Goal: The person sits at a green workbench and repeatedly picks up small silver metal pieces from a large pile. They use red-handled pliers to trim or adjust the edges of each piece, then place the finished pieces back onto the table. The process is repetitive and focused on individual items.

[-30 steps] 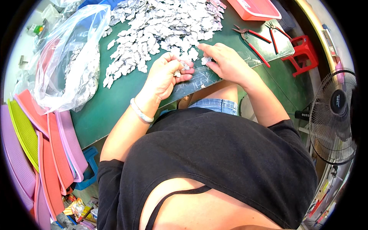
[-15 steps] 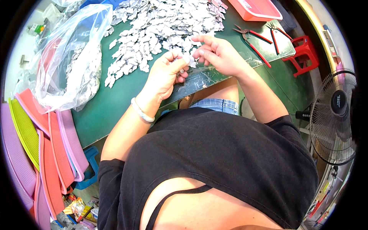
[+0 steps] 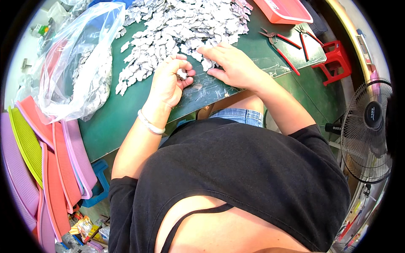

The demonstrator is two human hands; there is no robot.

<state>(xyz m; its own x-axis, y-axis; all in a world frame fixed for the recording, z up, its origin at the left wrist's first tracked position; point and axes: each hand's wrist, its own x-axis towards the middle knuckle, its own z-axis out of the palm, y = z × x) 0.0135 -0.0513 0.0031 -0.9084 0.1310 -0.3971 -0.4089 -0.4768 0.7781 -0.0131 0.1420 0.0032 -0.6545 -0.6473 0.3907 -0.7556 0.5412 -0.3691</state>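
Note:
Small flat, silvery-white irregular pieces lie in a large heap [image 3: 181, 29] on the green table [image 3: 107, 126]. My left hand [image 3: 168, 82] is curled closed at the heap's near edge, with one small whitish piece [image 3: 182, 74] showing between its fingers. Beside it, my right hand [image 3: 233, 66] rests palm down with its fingers stretched out over the near right edge of the heap. Its thumb is apart from the fingers, close to a few pieces [image 3: 207, 64]. Whatever lies beneath the right palm is hidden.
On the left stands a clear plastic bag [image 3: 69, 90] with more pieces inside. Stacked purple, pink and green baskets [image 3: 63, 164] are below it. At right lie red-handled pliers [image 3: 283, 52] and a second pair [image 3: 304, 42], near a red tray [image 3: 282, 19]. A red stool [image 3: 333, 63] and fan [image 3: 367, 126] are further right.
My hands were together over a piece and have moved apart. The left drew back leftward with a piece; the right came down onto the heap's edge, fingers stretched.

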